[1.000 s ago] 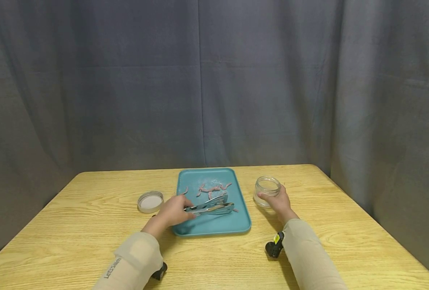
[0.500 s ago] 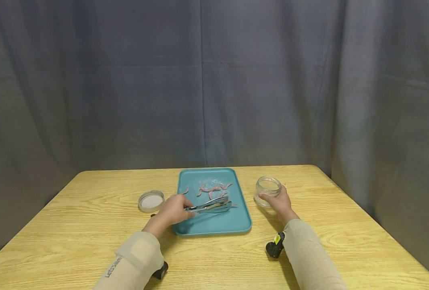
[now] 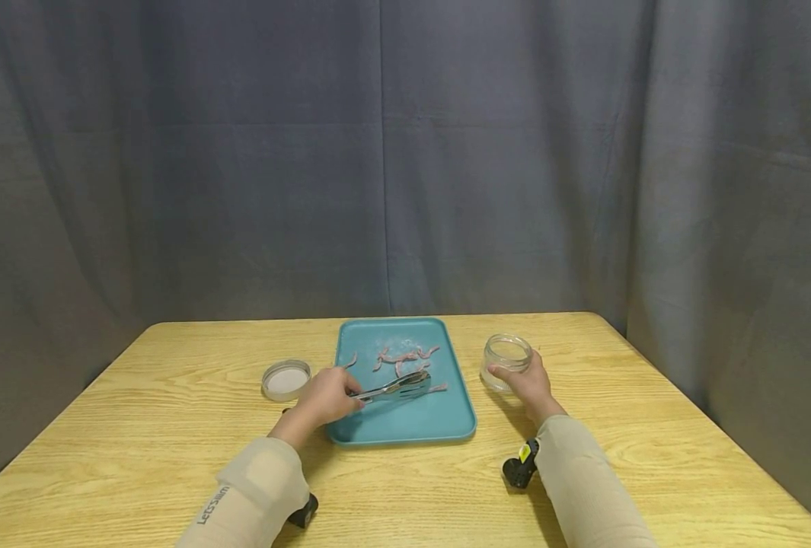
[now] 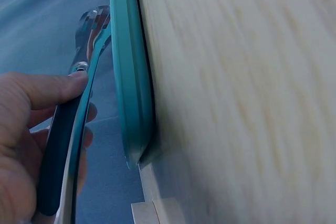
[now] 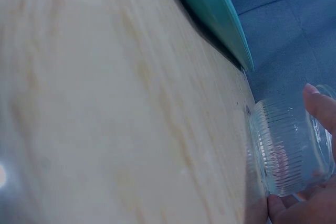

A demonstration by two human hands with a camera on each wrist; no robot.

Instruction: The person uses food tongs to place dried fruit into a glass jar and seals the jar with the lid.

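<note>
Head view shows us the left hand [image 3: 326,398] curled round the handle of a pair of metal tongs [image 3: 394,388], whose tips lie low over the teal tray [image 3: 405,426], just beside the scattered pinkish strips [image 3: 405,355] at the tray's far half. One strip [image 3: 438,388] lies right at the tong tips; we cannot tell whether it is caught between them. The right hand [image 3: 525,382] wraps its fingers about the near side of a small open glass jar [image 3: 506,358], which stands upright on the wooden table [image 3: 138,426], just right of the tray. A round lid [image 3: 285,380] lies left of the tray.

In our judgement the strips are thin and limp, so the tongs may close on nothing or pinch only an end, letting the strip slide out. Pressing the tips hard could push the light tray sideways. The jar's mouth is narrow, so a dangling strip could catch on the rim and drop on the table.
</note>
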